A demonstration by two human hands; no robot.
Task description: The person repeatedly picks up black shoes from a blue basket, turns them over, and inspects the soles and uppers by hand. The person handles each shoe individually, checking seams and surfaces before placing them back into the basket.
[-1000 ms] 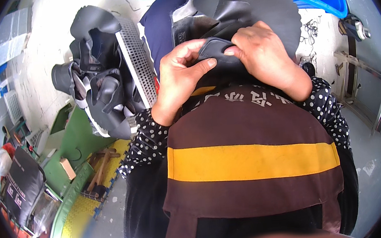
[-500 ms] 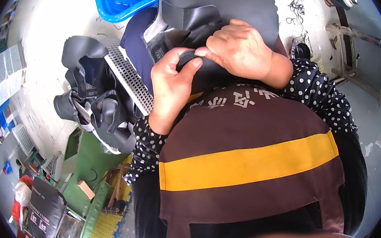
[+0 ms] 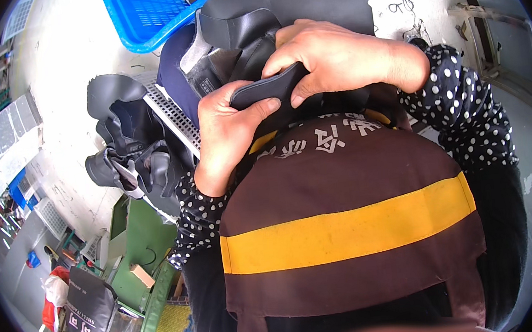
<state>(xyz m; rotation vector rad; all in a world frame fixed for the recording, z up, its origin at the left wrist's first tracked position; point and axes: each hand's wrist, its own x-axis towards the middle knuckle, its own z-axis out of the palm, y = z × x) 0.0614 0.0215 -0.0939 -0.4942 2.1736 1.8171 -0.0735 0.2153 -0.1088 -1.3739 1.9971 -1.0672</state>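
Over my lap lies a black leather shoe upper [image 3: 302, 1], a wide smooth panel with a grey-lined opening and a small label inside. Both hands grip its near edge [image 3: 272, 91], which stands up as a folded band between them. On the left end, my left hand [image 3: 224, 125] pinches the band with the thumb on the near side. My right hand [image 3: 339, 58] is closed on the other end, its thumb pressing the near face and its fingers behind. Its back hides part of the upper.
More black uppers [image 3: 125, 137] lie piled at left, beside a white perforated basket [image 3: 177, 124]. A blue crate [image 3: 141, 43] stands beyond my lap. Lower left are a green bench [image 3: 145, 233] with a wooden block [image 3: 141, 276] and a black bag [image 3: 89, 314]. A metal frame [image 3: 489, 39] stands right.
The hands were close together, thumbs nearly meeting over a curled edge. Now they are slightly further apart, with more of the band showing flat between them. The whole view has shifted a little.
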